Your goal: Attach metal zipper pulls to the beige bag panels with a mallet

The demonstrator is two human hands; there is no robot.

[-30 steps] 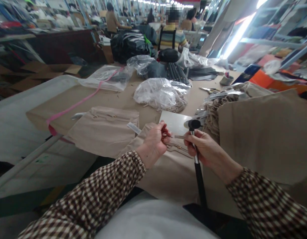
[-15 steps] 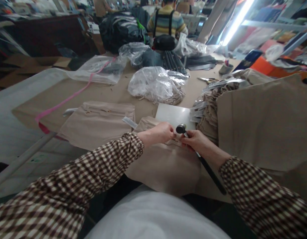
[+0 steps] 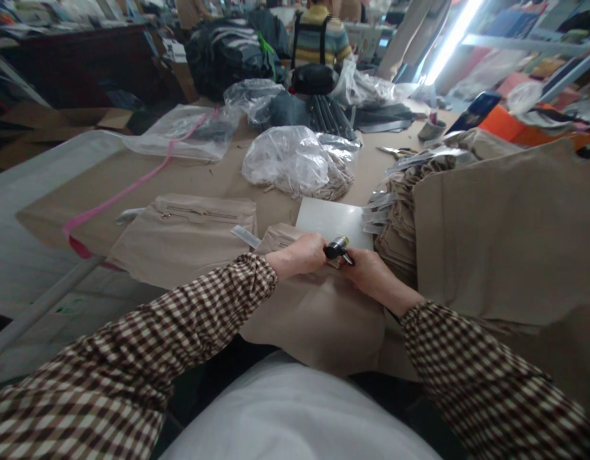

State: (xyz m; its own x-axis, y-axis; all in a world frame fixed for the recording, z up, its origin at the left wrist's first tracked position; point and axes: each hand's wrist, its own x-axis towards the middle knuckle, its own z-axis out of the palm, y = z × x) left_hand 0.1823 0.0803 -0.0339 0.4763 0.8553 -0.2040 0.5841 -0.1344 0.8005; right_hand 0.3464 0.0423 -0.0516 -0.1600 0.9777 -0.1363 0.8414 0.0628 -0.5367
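Note:
My right hand [image 3: 371,271] is closed around a small hammer [image 3: 338,246], its head black at one end and yellowish at the other. That head is just beside the fingers of my left hand [image 3: 304,254]. Most of the handle is hidden behind my right hand and forearm. With fingers closed, my left hand grips the beige fabric piece [image 3: 318,326] near its zipper; the fingertips are hidden. Beneath the fabric's far edge lies a white board [image 3: 331,220]. A second beige zippered piece [image 3: 194,239] lies flat to the left.
Stacked beige pieces [image 3: 496,236] rise at the right. A clear plastic bag [image 3: 290,160] covers small beige parts behind the board. Scissors [image 3: 395,152] and a small cup [image 3: 431,130] are farther back. A pink strap [image 3: 127,191] crosses the table's left side. A person [image 3: 318,38] sits beyond.
My right hand has swung the hammer's head round and slightly left, closer to my left hand. The handle, earlier visible below my right hand, is now mostly hidden. The view has shifted slightly.

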